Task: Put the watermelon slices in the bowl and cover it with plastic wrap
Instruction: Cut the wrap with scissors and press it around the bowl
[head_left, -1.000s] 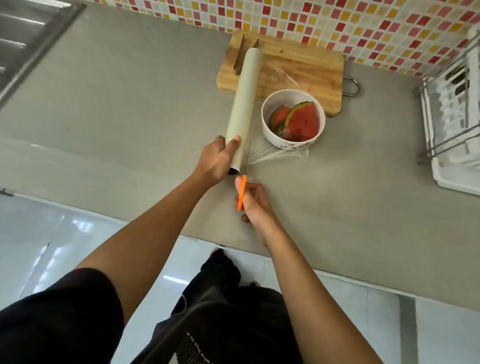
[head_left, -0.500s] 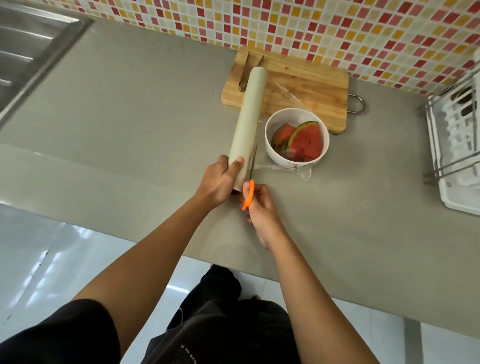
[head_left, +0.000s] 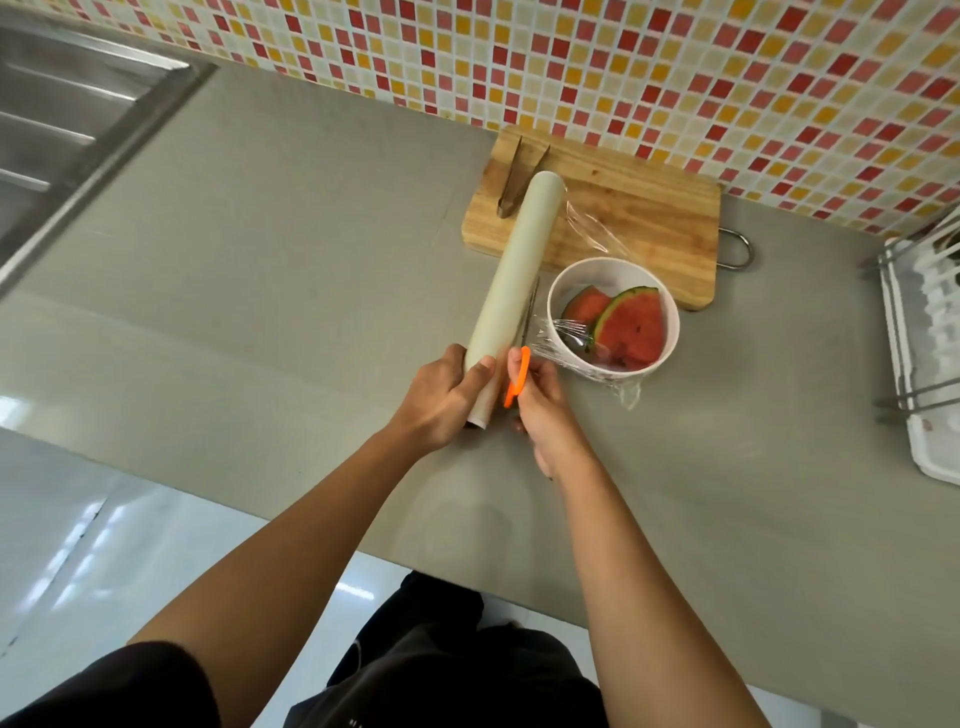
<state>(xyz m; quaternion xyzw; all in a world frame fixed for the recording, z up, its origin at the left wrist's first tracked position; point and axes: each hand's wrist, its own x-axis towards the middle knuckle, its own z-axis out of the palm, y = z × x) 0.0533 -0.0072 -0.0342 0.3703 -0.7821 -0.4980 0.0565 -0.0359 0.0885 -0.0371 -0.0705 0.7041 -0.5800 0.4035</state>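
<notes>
Both forearms reach forward from the bottom of the frame over the near edge of the grey surface (head_left: 260, 291), converging toward the middle.

Left hand (head_left: 441, 397): fingers wrapped round the near end of the plastic wrap roll (head_left: 511, 291), thumb lying along its top. The roll lies on the surface and points away, its far end over the cutting board (head_left: 639, 218).

Right hand (head_left: 543, 410): just right of the roll, nearly touching the left hand. Fingers closed through the orange handle of the scissors (head_left: 518, 376); the blades run forward along the roll's right side, at the stretched film.

Plastic wrap (head_left: 556, 345) stretches from the roll rightward across the white bowl (head_left: 670, 332), bunched and wrinkled at the bowl's near-left rim, with a loose flap trailing on the surface by the bowl's near side.

The bowl stands just beyond and right of the right fingers. Two watermelon slices (head_left: 631, 327) lie inside it, red flesh up, green rind showing.

Farther back: metal tongs (head_left: 511, 179) rest on the board's left end, and a crumpled bit of film lies on the wood. A white dish rack (head_left: 924, 364) sits at the far right, well apart.
</notes>
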